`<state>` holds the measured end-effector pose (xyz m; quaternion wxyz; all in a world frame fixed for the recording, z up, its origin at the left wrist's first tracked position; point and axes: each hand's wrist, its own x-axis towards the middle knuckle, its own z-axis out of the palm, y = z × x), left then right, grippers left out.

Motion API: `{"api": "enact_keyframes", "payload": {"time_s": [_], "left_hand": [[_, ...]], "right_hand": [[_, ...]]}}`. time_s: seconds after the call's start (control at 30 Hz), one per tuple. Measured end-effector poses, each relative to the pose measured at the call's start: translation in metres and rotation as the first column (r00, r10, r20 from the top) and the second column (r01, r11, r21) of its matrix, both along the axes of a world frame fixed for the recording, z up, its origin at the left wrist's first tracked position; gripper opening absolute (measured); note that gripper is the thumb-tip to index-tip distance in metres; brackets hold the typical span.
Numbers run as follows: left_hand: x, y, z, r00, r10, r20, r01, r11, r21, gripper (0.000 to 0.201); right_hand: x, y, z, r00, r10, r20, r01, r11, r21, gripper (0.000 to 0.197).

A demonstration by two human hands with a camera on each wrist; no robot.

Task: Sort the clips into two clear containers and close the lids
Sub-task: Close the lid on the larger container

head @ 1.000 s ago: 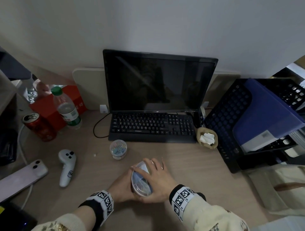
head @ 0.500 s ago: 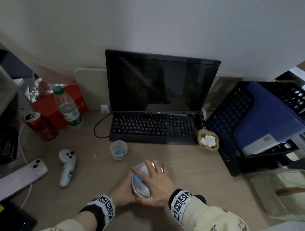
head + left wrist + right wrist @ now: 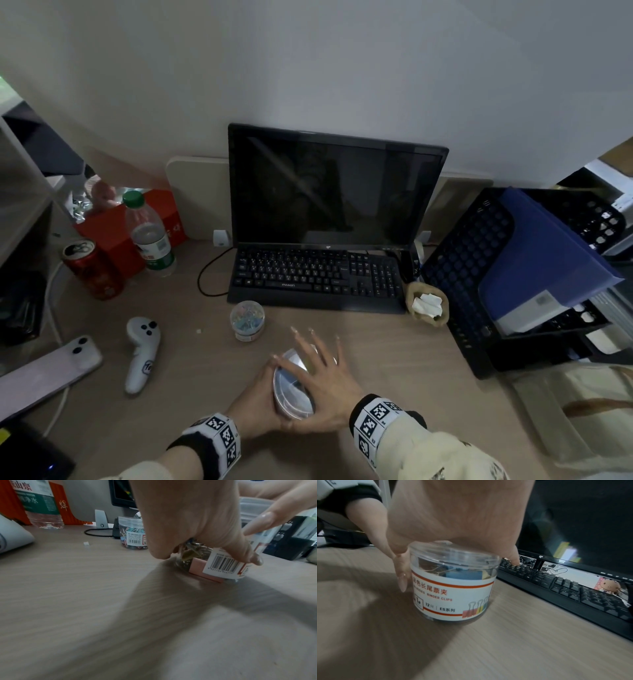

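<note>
A large clear container of binder clips [image 3: 291,387] stands on the desk near the front edge, its white label and clear lid [image 3: 453,553] plain in the right wrist view. My left hand [image 3: 263,390] grips its left side, fingers curled round the wall [image 3: 223,563]. My right hand [image 3: 318,363] lies on top, palm pressed on the lid and fingers spread straight. A smaller clear container of coloured clips [image 3: 247,320], lid on, stands apart behind it, in front of the keyboard [image 3: 318,274].
A white controller [image 3: 142,353] and a phone [image 3: 44,373] lie to the left. Further back stand a red can [image 3: 90,269] and a water bottle [image 3: 150,236]. A black file rack [image 3: 513,274] and a small paper-filled holder [image 3: 426,305] are on the right.
My right hand's fingers, curled over the lid before, now stick out straight and spread while the palm stays on it. The left hand keeps its grip.
</note>
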<state>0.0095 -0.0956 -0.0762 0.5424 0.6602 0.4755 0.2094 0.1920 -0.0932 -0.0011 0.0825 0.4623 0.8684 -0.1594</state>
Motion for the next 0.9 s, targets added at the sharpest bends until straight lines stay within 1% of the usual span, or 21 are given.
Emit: {"api": "enact_keyframes", "payload": {"time_s": [0.1,0.17,0.27,0.33,0.37,0.43,0.5,0.57,0.6,0.63,0.67,0.7,0.77,0.8,0.87,0.9], "left_hand": [[0.0,-0.001,0.001,0.998,-0.013,-0.059,0.015,1.0,0.022,0.117],[0.003,0.0,0.011,0.996,-0.006,-0.094,0.012,0.998,0.064,0.111],[0.004,0.002,0.021,0.989,-0.009,-0.148,0.023,0.995,0.094,0.1],[-0.001,0.003,0.023,0.973,-0.053,-0.226,0.07,0.995,0.068,0.105],[-0.004,0.004,0.024,0.962,-0.075,-0.264,0.086,0.996,0.033,0.107],[-0.011,0.007,0.028,0.934,-0.123,-0.336,0.134,0.991,0.01,0.097],[-0.015,0.012,0.037,0.919,-0.148,-0.366,0.153,0.988,-0.014,0.076],[-0.017,0.017,0.049,0.93,-0.113,-0.351,0.118,0.993,-0.009,0.056],[-0.019,0.02,0.052,0.929,-0.093,-0.357,0.098,0.995,-0.006,0.055],[-0.02,0.026,0.055,0.922,-0.065,-0.382,0.082,0.996,0.029,0.056],[-0.023,0.032,0.058,0.913,-0.024,-0.407,0.059,0.995,0.074,0.055],[-0.025,0.037,0.063,0.918,0.04,-0.394,0.016,0.99,0.137,0.051],[-0.029,0.047,0.071,0.935,0.174,-0.309,-0.08,0.953,0.293,0.044],[-0.03,0.052,0.072,0.935,0.23,-0.269,-0.118,0.919,0.376,0.045],[-0.033,0.062,0.071,0.917,0.307,-0.253,-0.154,0.861,0.485,0.053],[-0.033,0.067,0.069,0.904,0.325,-0.278,-0.152,0.852,0.501,0.056]], "right_hand": [[0.002,-0.001,0.0,0.999,0.009,0.043,-0.009,1.0,-0.005,0.111],[0.003,-0.002,0.0,0.997,-0.02,0.075,0.021,1.0,-0.01,0.115],[0.002,-0.002,0.004,0.993,-0.053,0.102,0.06,0.996,-0.067,0.117],[0.002,0.0,0.009,0.994,-0.054,0.091,0.065,0.991,-0.121,0.117],[0.002,0.002,0.011,0.995,-0.049,0.082,0.06,0.989,-0.137,0.117],[0.004,0.004,0.014,0.997,-0.039,0.07,0.05,0.986,-0.158,0.116],[0.008,0.006,0.014,0.998,-0.037,0.058,0.046,0.985,-0.167,0.114],[0.015,0.01,0.014,0.998,-0.038,0.05,0.046,0.987,-0.157,0.111],[0.019,0.014,0.014,0.998,-0.049,0.046,0.055,0.987,-0.153,0.11],[0.024,0.018,0.015,0.997,-0.068,0.046,0.074,0.986,-0.152,0.109],[0.029,0.023,0.016,0.995,-0.092,0.047,0.098,0.985,-0.145,0.108],[0.034,0.029,0.017,0.991,-0.122,0.051,0.128,0.983,-0.131,0.108],[0.043,0.043,0.019,0.98,-0.191,0.053,0.195,0.976,-0.094,0.106],[0.046,0.05,0.019,0.972,-0.228,0.054,0.231,0.97,-0.074,0.105],[0.049,0.064,0.018,0.953,-0.3,0.05,0.303,0.951,-0.062,0.105],[0.05,0.07,0.017,0.943,-0.328,0.044,0.331,0.941,-0.068,0.105]]}}
